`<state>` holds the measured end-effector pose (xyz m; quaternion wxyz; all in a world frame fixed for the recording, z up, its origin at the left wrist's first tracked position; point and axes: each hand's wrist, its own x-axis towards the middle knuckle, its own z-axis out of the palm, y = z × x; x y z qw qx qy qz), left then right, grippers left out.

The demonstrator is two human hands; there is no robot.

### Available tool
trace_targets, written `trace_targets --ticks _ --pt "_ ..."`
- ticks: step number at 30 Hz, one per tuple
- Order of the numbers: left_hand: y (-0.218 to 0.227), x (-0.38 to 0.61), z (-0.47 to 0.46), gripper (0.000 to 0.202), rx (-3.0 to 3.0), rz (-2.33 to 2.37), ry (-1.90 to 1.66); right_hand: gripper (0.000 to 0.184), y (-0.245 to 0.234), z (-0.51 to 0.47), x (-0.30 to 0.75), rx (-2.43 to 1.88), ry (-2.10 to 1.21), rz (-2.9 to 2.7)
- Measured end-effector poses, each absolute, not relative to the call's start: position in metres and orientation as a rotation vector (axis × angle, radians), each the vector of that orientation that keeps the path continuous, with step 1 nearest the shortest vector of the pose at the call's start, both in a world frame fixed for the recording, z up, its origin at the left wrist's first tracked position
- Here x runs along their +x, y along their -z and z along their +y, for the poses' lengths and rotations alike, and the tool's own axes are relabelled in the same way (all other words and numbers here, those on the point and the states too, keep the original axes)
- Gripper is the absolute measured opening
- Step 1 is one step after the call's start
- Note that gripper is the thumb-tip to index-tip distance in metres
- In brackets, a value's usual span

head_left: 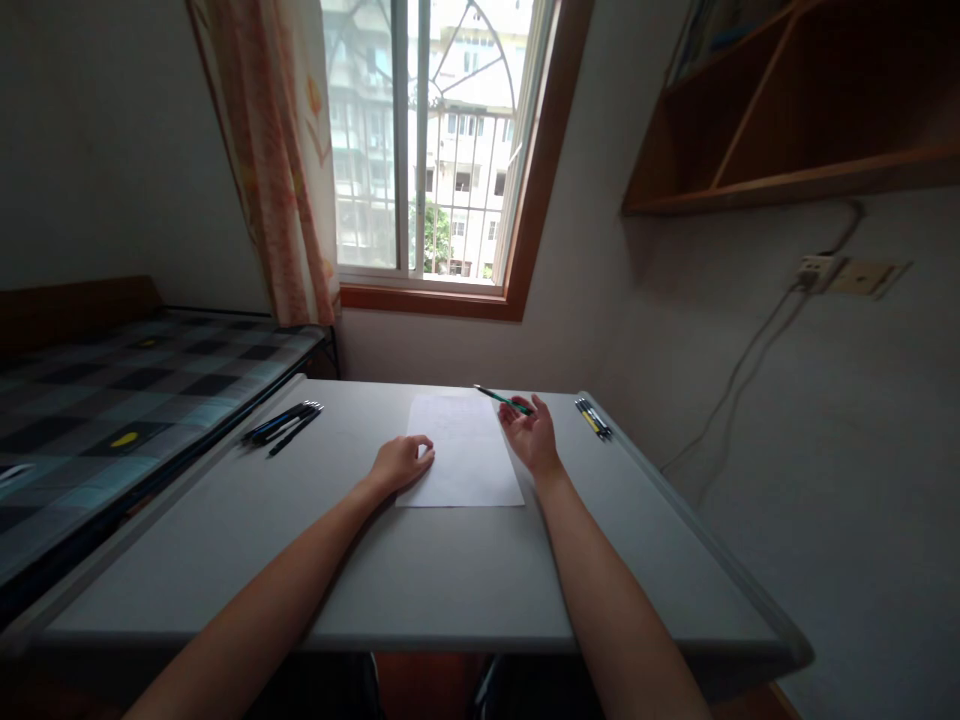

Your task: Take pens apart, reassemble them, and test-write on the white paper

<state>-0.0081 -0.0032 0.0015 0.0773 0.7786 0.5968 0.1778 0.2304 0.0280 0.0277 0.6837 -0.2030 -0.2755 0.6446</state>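
A white sheet of paper (463,450) lies in the middle of the grey desk (420,570). My left hand (403,462) rests on the sheet's left edge, fingers curled under and holding nothing that I can see. At the sheet's right edge my right hand (531,435) is turned palm up and pinches a green pencil (501,398) at its fingertips. The pencil points back and to the left, over the sheet's far right corner.
Several dark pens (285,423) lie at the desk's far left, and a few more pens (593,417) at its far right. A bed with a checked cover (112,400) adjoins the desk on the left. A window (427,140) is ahead, a wooden shelf (787,110) on the right wall.
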Motion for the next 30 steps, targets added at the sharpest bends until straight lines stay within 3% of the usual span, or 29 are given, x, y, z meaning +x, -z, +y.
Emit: trace_targets --ticks 2,8,12,15,21,30 --pt "-0.001 -0.008 -0.003 0.031 2.333 1.792 -0.533 0.008 -0.029 0.03 0.238 -0.467 -1.379 -0.663" --pt "-0.003 -0.007 -0.004 0.031 2.329 1.783 -0.516 0.019 -0.021 0.038 0.263 -0.663 -1.194 -0.789" --pt "-0.003 -0.006 -0.005 0.031 2.305 1.809 -0.512 0.016 -0.006 0.048 0.291 -0.911 -1.066 -0.938" --pt "-0.002 -0.006 -0.004 0.031 2.331 1.801 -0.522 0.018 0.003 0.055 0.323 -1.142 -0.81 -1.066" --pt "-0.003 -0.007 -0.005 0.031 2.341 1.788 -0.519 0.023 0.016 0.056 0.384 -1.616 0.006 -1.366" --pt "-0.004 -0.006 -0.005 0.031 2.318 1.806 -0.519 0.032 0.04 0.044 0.412 -1.917 0.283 -1.548"
